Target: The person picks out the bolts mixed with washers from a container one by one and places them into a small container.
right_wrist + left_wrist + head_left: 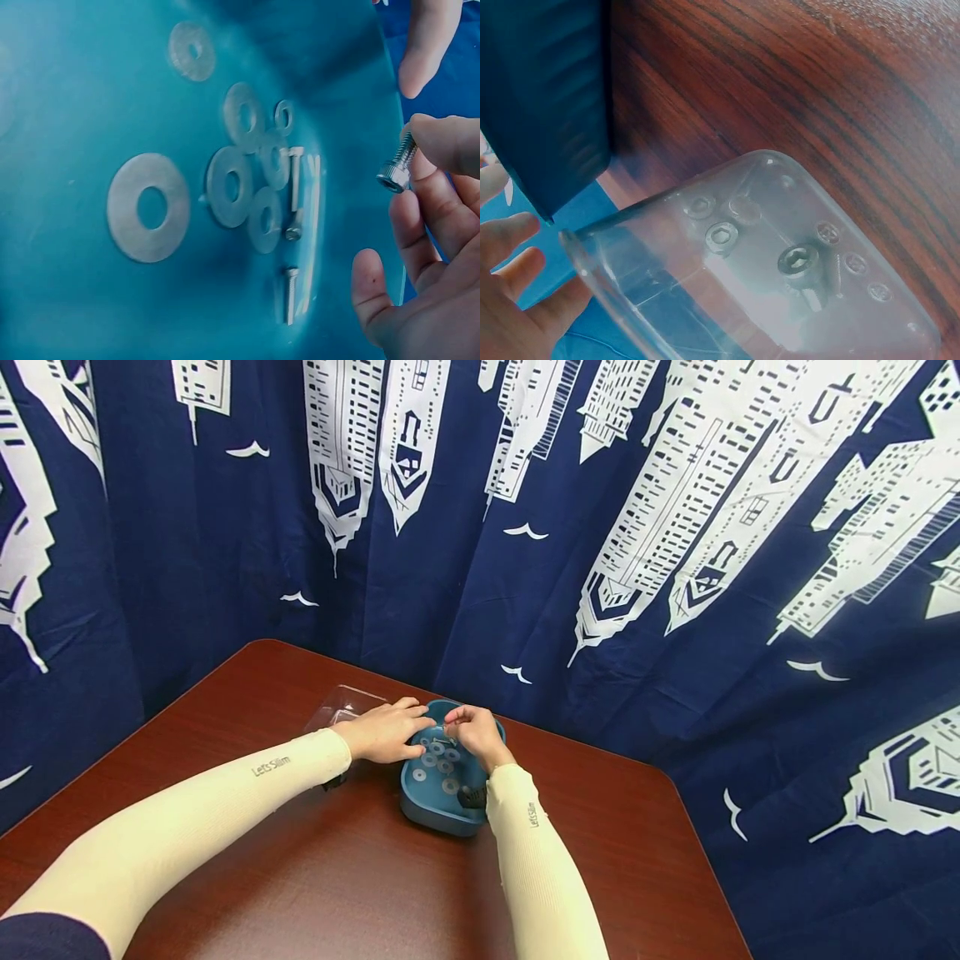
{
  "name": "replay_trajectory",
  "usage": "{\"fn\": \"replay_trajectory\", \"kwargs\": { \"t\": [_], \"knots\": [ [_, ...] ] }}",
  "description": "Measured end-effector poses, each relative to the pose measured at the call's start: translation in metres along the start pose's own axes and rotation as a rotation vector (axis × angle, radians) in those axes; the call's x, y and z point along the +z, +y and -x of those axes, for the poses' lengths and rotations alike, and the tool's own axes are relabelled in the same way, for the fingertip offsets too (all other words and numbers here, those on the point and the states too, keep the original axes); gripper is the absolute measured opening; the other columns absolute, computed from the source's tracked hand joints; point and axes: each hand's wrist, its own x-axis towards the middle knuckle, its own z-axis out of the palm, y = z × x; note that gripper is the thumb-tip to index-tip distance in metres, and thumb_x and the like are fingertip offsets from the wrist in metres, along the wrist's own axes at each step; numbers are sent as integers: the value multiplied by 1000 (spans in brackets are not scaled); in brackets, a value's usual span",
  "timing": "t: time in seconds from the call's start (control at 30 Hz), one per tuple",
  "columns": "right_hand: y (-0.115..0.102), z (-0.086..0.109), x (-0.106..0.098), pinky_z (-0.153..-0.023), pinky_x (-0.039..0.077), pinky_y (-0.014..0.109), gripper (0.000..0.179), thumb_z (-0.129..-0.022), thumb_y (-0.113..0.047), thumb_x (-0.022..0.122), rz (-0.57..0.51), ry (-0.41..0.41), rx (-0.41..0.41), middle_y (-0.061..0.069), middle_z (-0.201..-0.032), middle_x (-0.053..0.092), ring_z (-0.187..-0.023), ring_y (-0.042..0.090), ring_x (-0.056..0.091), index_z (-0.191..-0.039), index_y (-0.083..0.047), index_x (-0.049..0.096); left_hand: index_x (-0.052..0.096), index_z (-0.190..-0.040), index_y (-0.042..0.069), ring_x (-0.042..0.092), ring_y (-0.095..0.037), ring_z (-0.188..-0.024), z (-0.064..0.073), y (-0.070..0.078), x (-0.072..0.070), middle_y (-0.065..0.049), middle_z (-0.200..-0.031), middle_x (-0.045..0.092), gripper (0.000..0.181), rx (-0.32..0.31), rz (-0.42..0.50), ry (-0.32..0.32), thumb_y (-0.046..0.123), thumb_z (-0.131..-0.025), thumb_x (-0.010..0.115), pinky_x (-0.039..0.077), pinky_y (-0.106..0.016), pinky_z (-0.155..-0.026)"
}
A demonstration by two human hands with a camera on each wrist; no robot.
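Observation:
Over the blue bin (435, 822), my right hand (476, 731) pinches a small metal socket head screw (396, 169) between thumb and fingers. My left hand (386, 731) reaches over the bin's left side with its fingers extended and spread, holding nothing. Several flat washers (120, 206) of different sizes lie on the bin floor, along with a few more socket head screws (291, 300) near its far wall. To the left of the bin, a clear plastic container (892, 330) holds a few screws (798, 259).
The bin and the clear container stand on a reddish-brown wooden table (337, 877), near its back edge. Behind the table hangs a navy curtain (420, 610) printed with white buildings.

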Motion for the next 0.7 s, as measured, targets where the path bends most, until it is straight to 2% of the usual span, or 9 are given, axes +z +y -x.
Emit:
{"fn": "replay_trajectory", "kwargs": {
  "t": [0.1, 0.17, 0.37, 0.5, 0.6, 0.7],
  "knots": [
    [-5, 0, 0, -82, 51, 39, 10, -86, 0, 68, -21, -12, -13, 7, -89, 72, -81, 19, 61, -95, -4, 69, 50, -149, 12, 31, -35, -148, 1, -1, 0, -17, -157, 41, 59, -3, 7, -1, 42, -98, 60, 37, -60, -112],
    [-8, 0, 0, -82, 51, 39, 10, -86, 1, 68, -27, -15, -14, 7, -89, 73, -82, 19, 61, -93, -6, 69, 50, -149, 12, 30, -35, -149, 1, -1, 0, -17, -157, 41, 60, -6, 11, -1, 42, -98, 60, 36, -60, -112],
    [-14, -2, 3, -92, 51, 49, 13, -87, 2, 64, -57, -29, -11, 9, -90, 73, -95, 35, 64, -97, -3, 69, 50, -149, 12, 30, -35, -149, 3, -1, -3, -16, -157, 42, 60, -17, 13, 4, 42, -98, 60, 36, -61, -112],
    [-19, -2, 4, -95, 51, 53, 10, -88, 0, 65, -68, -34, -21, 7, -88, 72, -98, 38, 65, -96, -5, 69, 51, -148, 13, 31, -34, -149, 7, -1, -8, -15, -156, 44, 60, -32, 12, 11, 43, -97, 61, 36, -58, -114],
    [-22, -2, 5, -92, 53, 49, 9, -88, -1, 66, -64, -41, -37, 5, -86, 71, -100, 41, 65, -96, -4, 69, 52, -147, 13, 31, -34, -149, 10, -3, -11, -14, -156, 45, 59, -43, 7, 18, 42, -97, 62, 36, -58, -114],
    [-26, -3, 6, -83, 55, 38, 8, -88, -1, 67, -67, -47, -52, 3, -84, 70, -101, 43, 65, -95, -4, 69, 52, -147, 13, 31, -33, -149, 14, -5, -14, -14, -156, 45, 58, -58, 14, 25, 40, -97, 62, 35, -59, -114]
  ]
}}
